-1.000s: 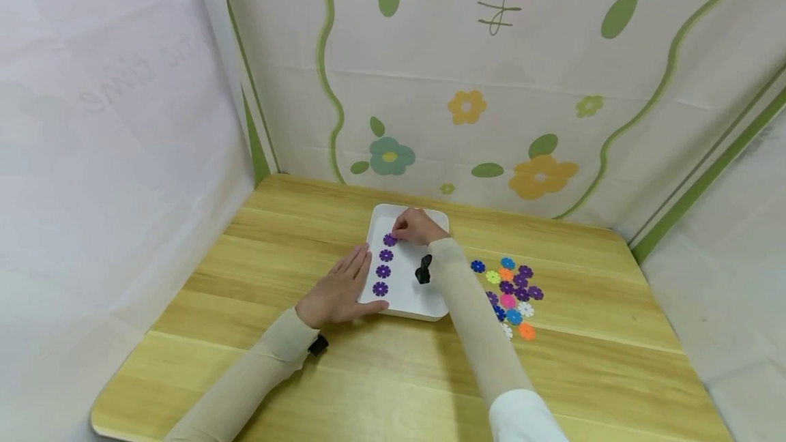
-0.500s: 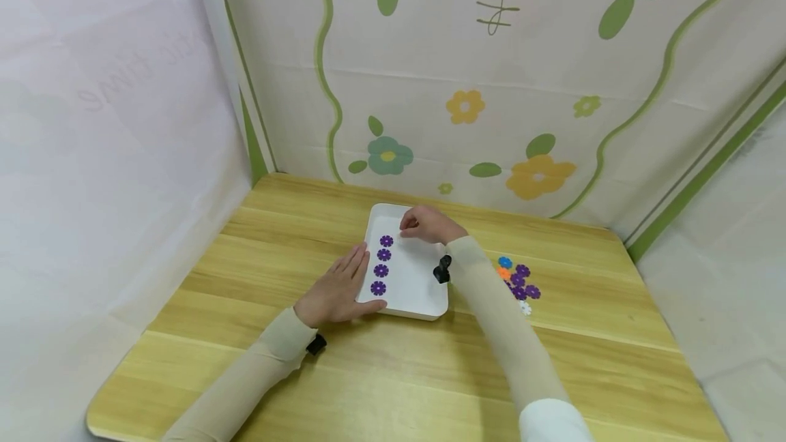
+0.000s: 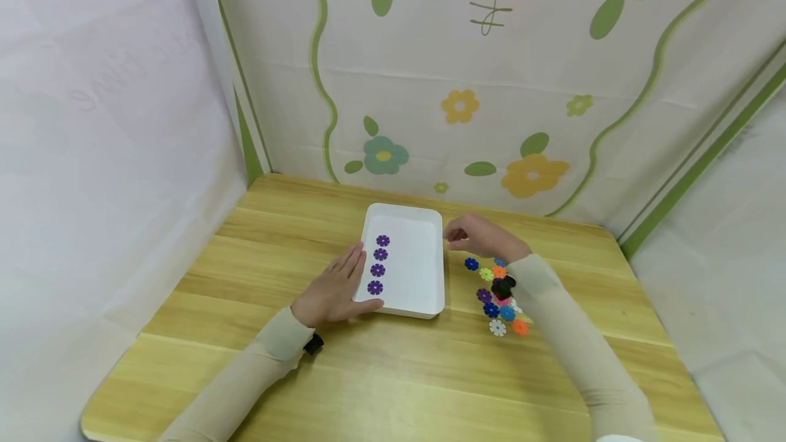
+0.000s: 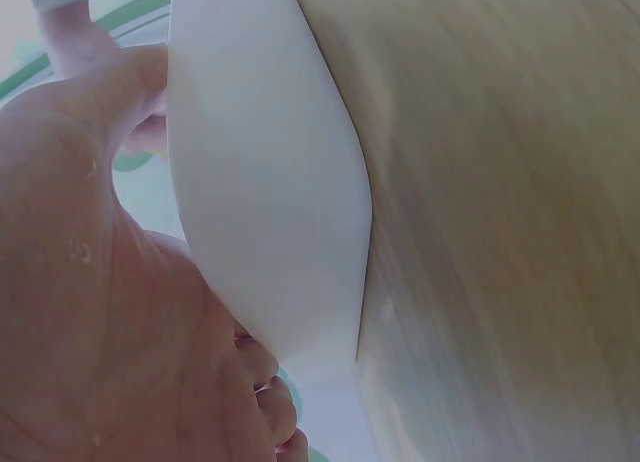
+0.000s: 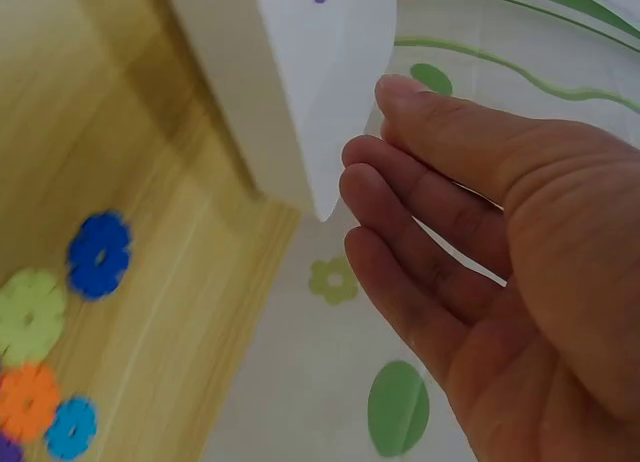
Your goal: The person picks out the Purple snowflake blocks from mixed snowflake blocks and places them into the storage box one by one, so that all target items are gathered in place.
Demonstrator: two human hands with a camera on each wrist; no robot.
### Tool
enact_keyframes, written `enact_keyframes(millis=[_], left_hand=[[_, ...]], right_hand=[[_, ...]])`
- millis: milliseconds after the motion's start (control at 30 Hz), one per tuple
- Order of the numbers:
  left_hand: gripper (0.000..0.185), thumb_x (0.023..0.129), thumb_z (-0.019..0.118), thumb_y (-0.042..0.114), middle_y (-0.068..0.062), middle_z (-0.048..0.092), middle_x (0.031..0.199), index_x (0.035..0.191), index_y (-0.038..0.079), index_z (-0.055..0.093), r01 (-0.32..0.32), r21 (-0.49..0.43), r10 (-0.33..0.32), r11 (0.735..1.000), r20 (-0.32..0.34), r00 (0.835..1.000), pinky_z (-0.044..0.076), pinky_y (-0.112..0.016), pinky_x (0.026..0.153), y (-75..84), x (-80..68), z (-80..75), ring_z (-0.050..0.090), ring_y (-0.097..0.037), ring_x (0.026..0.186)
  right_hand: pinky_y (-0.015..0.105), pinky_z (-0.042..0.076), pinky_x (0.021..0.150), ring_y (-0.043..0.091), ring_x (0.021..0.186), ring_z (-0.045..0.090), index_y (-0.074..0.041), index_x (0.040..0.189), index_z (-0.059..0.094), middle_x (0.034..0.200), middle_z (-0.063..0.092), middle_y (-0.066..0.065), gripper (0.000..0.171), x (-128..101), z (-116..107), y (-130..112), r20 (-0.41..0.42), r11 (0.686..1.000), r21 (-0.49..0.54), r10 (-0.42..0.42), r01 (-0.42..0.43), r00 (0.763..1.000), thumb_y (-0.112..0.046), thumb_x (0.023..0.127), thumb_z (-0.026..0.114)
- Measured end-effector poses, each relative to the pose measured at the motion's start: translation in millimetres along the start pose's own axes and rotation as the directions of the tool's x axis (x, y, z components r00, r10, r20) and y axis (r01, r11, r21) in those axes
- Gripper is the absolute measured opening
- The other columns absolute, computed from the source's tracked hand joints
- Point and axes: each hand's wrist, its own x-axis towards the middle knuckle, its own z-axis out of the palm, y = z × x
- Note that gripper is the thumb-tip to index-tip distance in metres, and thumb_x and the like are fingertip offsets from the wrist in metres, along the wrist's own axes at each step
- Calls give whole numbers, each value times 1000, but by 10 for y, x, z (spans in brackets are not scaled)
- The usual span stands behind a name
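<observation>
A white tray [image 3: 406, 271] bears a column of several purple flower-shaped discs [image 3: 377, 270] along its left side. At the tray's near left corner rests my left hand [image 3: 331, 294], its fingers extended along the side and its thumb reaching across the front edge. In the left wrist view the palm lies against the white tray wall [image 4: 270, 182]. My right hand [image 3: 485, 236] is just beyond the tray's right rim, with loosely bent fingers and nothing between them. The right wrist view shows its bare fingertips [image 5: 365, 192] near the tray corner.
Right of the tray lie loose flower discs: dark blue [image 3: 471, 264], yellow-green [image 3: 486, 274], orange [image 3: 519, 327], white [image 3: 497, 327] and others. The right wrist and sleeve cover part of this group. A printed cloth [image 3: 424, 74] stands behind the wooden table [image 3: 393, 380].
My right hand has left the top purple disc, lifted away and moved right, out past the tray's right rim. The left hand still rests on the tray corner.
</observation>
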Motion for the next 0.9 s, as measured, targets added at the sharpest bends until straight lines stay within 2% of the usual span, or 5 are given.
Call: enact_keyframes(millis=[200, 433, 600, 733, 900], left_hand=[[112, 99, 44, 79, -20, -2, 178, 167, -5, 12, -4, -4, 4, 1000, 5, 1000, 17, -53, 135, -11, -9, 14, 3, -37, 167], [112, 99, 45, 78, -20, -2, 178, 167, -5, 11, -1, -19, 1, 1000, 3, 1000, 17, -54, 135, -10, -21, 10, 3, -37, 167], [112, 99, 45, 77, -19, -4, 178, 167, -5, 11, 1, -30, -1, 1000, 2, 1000, 16, -54, 135, -3, -20, -1, 2, -37, 167], [112, 99, 46, 77, -20, -3, 178, 167, -5, 11, -3, -31, 3, 1000, -1, 1000, 17, -54, 135, 4, -15, -7, 2, -37, 167], [112, 99, 45, 78, -20, -3, 178, 167, -5, 11, -3, -20, 3, 1000, -2, 1000, 17, -54, 135, 22, -11, -20, 2, -37, 167]], right_hand=[[40, 64, 90, 16, 98, 73, -9, 117, 78, 111, 79, 8, 18, -411, 60, 157, 25, 997, -76, 15, -13, 1000, -11, 99, 74], [46, 64, 90, 19, 98, 73, -2, 119, 76, 113, 78, 14, 22, -758, 242, 299, 59, 996, -87, 22, -17, 998, -6, 97, 75], [35, 65, 79, 14, 90, 72, -2, 115, 76, 106, 78, 10, 20, -897, 401, 403, 30, 998, -62, 4, -2, 1000, -7, 96, 76], [24, 59, 70, 7, 79, 66, -6, 109, 78, 96, 75, 1, 13, -942, 502, 452, 25, 1000, -21, 13, -13, 1000, -10, 97, 77], [20, 58, 70, 2, 80, 66, -11, 107, 80, 97, 76, -2, 10, -951, 561, 480, 18, 999, -18, 28, -28, 999, -11, 97, 77]])
